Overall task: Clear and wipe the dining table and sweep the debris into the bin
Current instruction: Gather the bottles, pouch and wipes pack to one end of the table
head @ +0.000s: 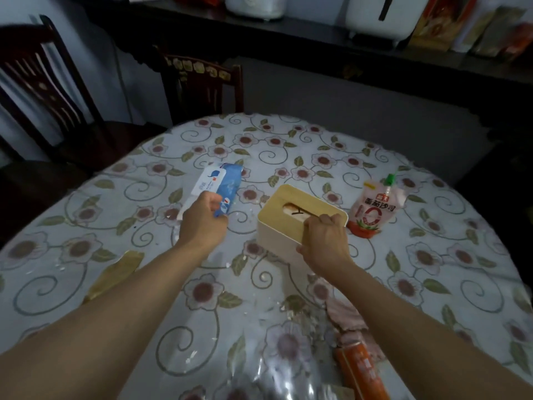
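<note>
On the desk (pixel 432 269), from my head view, my left hand (pixel 203 223) had fingers curled round a blue tissue pack (pixel 222 187); my right hand (pixel 326 243) gripped the tissue box (pixel 291 217). White crumbs (pixel 245 313) dotted the flowered cloth, chairs (pixel 199 88) beyond.

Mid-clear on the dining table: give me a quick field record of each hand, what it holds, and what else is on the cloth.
left hand: left hand grips the near end of the blue wipes pack
right hand: right hand grips the near right corner of the tissue box
sauce pouch: sauce pouch lies right of the box, green cap pointing away
near edge: pink cloth and orange can, lying by the right forearm
debris: small white scraps scattered on the floral tablecloth
bin: not in view
</note>
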Action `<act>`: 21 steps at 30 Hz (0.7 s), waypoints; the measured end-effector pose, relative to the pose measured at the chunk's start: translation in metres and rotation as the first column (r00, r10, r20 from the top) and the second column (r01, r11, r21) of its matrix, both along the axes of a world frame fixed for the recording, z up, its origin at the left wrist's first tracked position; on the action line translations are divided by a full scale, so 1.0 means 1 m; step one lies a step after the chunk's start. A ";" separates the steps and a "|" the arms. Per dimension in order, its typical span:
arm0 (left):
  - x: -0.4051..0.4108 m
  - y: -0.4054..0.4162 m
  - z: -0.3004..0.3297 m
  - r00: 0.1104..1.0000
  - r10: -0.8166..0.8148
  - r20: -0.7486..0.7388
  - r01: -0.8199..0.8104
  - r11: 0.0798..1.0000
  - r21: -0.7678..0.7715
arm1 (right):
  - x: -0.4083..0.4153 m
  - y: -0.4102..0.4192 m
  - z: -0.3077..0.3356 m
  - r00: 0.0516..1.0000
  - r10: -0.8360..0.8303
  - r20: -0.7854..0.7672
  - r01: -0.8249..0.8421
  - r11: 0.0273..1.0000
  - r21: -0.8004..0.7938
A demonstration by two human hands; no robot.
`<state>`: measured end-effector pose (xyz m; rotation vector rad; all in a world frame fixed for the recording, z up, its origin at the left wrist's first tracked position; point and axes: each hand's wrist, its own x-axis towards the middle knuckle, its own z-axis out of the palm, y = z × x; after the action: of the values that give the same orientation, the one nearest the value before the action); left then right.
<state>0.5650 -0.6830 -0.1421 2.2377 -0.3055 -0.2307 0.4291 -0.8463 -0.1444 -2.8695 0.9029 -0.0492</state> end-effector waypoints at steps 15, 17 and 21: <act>0.088 -0.057 -0.042 0.999 -0.010 -0.053 0.021 0.978 0.208 | 0.088 -0.115 -0.045 0.992 -0.125 0.003 0.125 0.991 -0.047; 0.097 -0.061 -0.050 1.000 -0.005 -0.031 0.013 0.967 0.253 | 0.093 -0.119 -0.053 0.992 -0.127 -0.028 0.125 0.991 -0.056; 0.111 -0.063 -0.061 1.000 0.007 0.003 -0.007 0.947 0.322 | 0.095 -0.114 -0.056 0.985 -0.173 0.027 0.173 0.985 -0.020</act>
<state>0.6759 -0.7456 -0.2027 2.5619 -0.2757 -0.2927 0.5238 -0.9607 -0.2004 -2.7956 1.1516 -0.1138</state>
